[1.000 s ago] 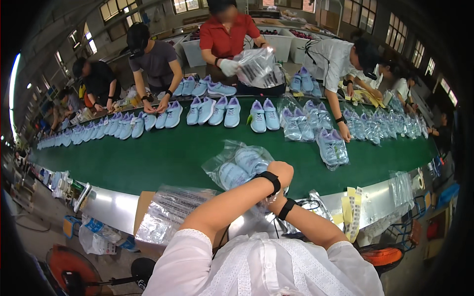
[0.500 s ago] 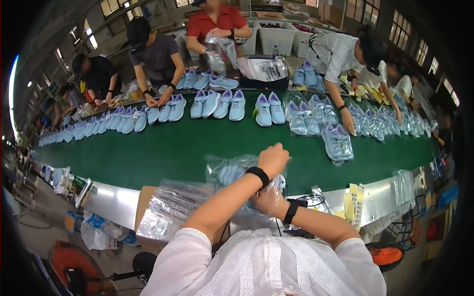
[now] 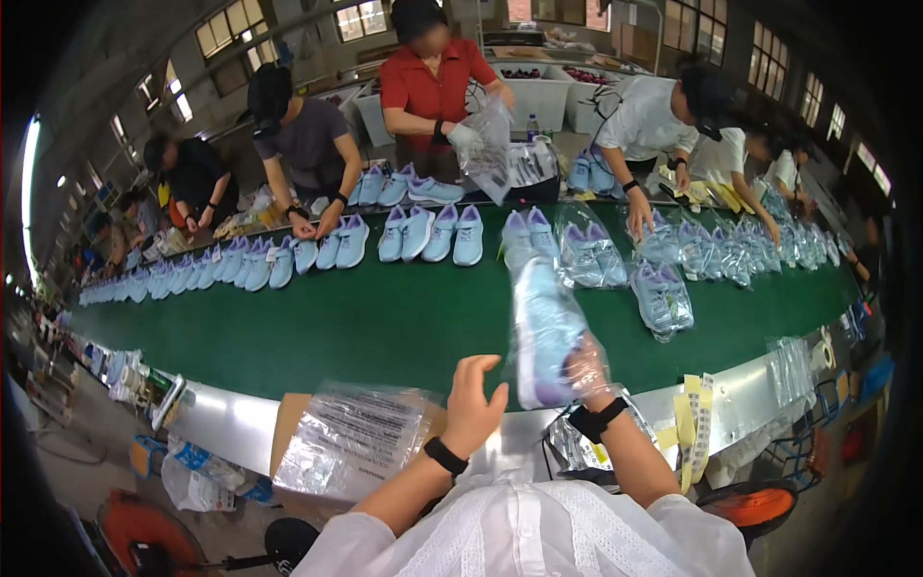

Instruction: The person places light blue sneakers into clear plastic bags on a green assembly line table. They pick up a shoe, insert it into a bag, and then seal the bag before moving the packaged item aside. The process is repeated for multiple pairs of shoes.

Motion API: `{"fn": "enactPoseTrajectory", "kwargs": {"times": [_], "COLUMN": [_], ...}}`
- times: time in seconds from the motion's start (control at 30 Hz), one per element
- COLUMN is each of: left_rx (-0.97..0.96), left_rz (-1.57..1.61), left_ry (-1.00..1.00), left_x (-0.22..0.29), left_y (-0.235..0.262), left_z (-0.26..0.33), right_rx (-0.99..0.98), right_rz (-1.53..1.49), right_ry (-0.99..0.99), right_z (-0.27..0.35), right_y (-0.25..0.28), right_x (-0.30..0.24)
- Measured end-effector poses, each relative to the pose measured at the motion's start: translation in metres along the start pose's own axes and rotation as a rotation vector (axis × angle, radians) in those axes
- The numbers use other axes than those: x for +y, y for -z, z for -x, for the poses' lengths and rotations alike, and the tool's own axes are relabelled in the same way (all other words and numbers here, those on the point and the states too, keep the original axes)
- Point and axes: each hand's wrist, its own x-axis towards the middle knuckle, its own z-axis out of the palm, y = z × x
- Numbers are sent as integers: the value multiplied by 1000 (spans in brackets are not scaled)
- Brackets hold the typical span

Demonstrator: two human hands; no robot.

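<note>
Head view: plastic bags (image 3: 356, 438) lie on a carton (image 3: 287, 423) before us.
Left hand (image 3: 474, 409): thumb spread from bent fingers.
Right hand (image 3: 586, 369): we grip a bagged shoe (image 3: 544, 327), fingers blurred.
Bagged shoe: tilted, over our green belt (image 3: 404, 322).
Far side: blue shoes (image 3: 258, 266) in a row.

The belt (image 3: 385, 322) is green; over it, the bagged shoe (image 3: 543, 322) is pale blue and lilac; beyond it, a shirt (image 3: 435, 85) is red; before it, wristbands (image 3: 445, 457) are black.

Right hand (image 3: 585, 365) holding bagged footwear (image 3: 544, 327), green surface (image 3: 385, 322)
</note>
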Motion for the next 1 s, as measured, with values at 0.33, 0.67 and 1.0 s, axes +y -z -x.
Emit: {"fn": "enactPoseTrajectory", "kwargs": {"times": [0.33, 0.67, 1.0], "left_rx": [-57, -133, 92], "left_rz": [148, 106, 0], "left_ry": [-49, -155, -136], "left_x": [4, -3, -10], "left_y": [-14, 10, 15], "left_z": [-8, -4, -11], "right_rx": [-188, -360, -472], "right_rz": [-1083, -1125, -1230], "right_ry": [-624, -466, -418], "right_z": [26, 26, 26], "right_y": [-1, -16, -38], "right_x": [-36, -16, -51]}}
